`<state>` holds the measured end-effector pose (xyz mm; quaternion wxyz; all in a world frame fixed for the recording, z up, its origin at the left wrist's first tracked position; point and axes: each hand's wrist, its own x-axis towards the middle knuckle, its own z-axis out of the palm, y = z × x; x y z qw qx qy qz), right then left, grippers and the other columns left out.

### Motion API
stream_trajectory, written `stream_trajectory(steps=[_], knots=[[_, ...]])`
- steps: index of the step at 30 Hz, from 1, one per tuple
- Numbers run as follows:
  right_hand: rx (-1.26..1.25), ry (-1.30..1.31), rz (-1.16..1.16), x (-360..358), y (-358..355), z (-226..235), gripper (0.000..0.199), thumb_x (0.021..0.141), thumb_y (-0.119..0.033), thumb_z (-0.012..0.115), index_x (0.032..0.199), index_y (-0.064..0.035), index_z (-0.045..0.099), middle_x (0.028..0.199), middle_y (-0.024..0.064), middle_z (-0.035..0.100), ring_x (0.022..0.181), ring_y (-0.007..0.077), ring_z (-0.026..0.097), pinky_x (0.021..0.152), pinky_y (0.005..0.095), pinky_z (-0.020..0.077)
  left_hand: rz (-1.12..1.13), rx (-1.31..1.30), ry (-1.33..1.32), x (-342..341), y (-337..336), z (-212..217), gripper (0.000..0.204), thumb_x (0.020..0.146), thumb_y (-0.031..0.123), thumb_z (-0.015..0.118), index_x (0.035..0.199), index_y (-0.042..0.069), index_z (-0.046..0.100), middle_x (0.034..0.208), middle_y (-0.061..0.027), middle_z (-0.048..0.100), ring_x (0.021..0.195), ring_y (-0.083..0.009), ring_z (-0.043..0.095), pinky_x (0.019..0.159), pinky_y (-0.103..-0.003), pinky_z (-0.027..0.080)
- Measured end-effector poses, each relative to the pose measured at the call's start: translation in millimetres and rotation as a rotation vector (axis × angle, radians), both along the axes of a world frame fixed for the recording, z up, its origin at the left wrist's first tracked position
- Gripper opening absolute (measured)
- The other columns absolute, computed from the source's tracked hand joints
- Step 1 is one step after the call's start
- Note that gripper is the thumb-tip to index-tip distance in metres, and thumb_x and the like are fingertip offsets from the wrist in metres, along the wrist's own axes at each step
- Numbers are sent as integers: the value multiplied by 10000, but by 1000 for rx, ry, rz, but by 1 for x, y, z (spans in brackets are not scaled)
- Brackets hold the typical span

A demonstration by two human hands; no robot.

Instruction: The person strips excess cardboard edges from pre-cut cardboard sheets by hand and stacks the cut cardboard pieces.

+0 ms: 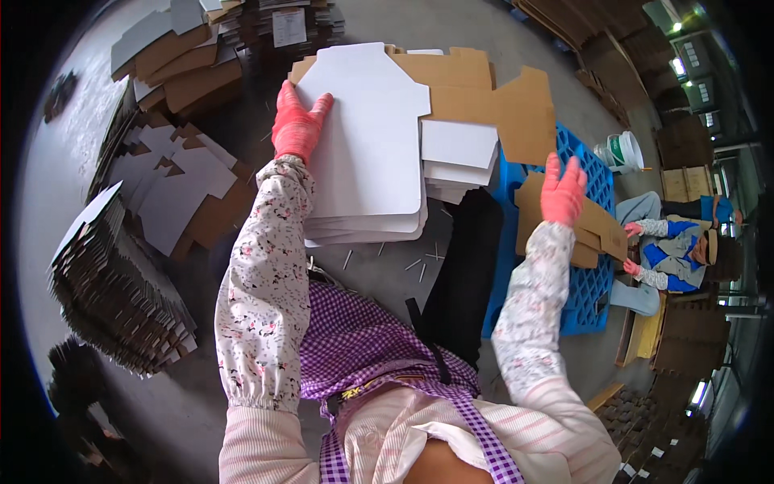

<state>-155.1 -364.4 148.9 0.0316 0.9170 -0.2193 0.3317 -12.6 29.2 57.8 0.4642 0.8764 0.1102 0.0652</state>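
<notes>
The left hand, in a coral-pink knit glove (295, 133), reaches forward, its thumb spread well apart from its fingers (285, 98). The left forearm, in a white floral-print fabric sleeve (264, 282), slants up from the lower edge — bunched cloth at the wrist. The right hand, in a matching coral-pink knit glove (563, 195), points forward, fingers parted — its floral-sleeved right forearm (535, 298) leaning slightly outward.
</notes>
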Motion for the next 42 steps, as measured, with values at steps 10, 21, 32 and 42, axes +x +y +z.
stream_trajectory(steps=[10, 21, 32, 42], knots=[[197, 64, 672, 34, 125, -12, 644, 727, -493, 732, 1231, -134, 558, 1354, 167, 462, 1283, 391, 400, 1053, 499, 335, -16, 138, -225, -4, -3, -16, 712, 863, 468, 619, 1437, 133, 364, 1531, -63, 292, 1333, -282, 389, 1072, -375, 363], [-20, 387, 312, 60, 151, -23, 839, 682, -604, 681, 1350, -151, 453, 1482, 141, 304, 1342, 473, 222, 1069, 610, 210, 7, 143, -336, -13, -5, -8, 598, 830, 387, 677, 1335, 124, 492, 1431, -67, 430, 1245, -285, 476, 1019, -372, 418], [-35, 455, 232, 58, 151, -20, 865, 694, -615, 670, 1377, -145, 423, 1489, 125, 312, 1326, 448, 256, 1040, 569, 274, -193, 485, -713, -15, -28, -3, 499, 808, 221, 659, 1281, 114, 543, 1363, -89, 501, 1272, -314, 438, 1095, -455, 299], [-85, 671, 370, 47, 128, -5, 1027, 583, -666, 746, 1444, -261, 361, 1538, 48, 240, 1377, 366, 246, 1065, 513, 317, -682, 461, -871, -18, -81, 16, 441, 835, 85, 535, 1271, 147, 560, 1358, -49, 522, 1269, -261, 463, 1111, -454, 292]])
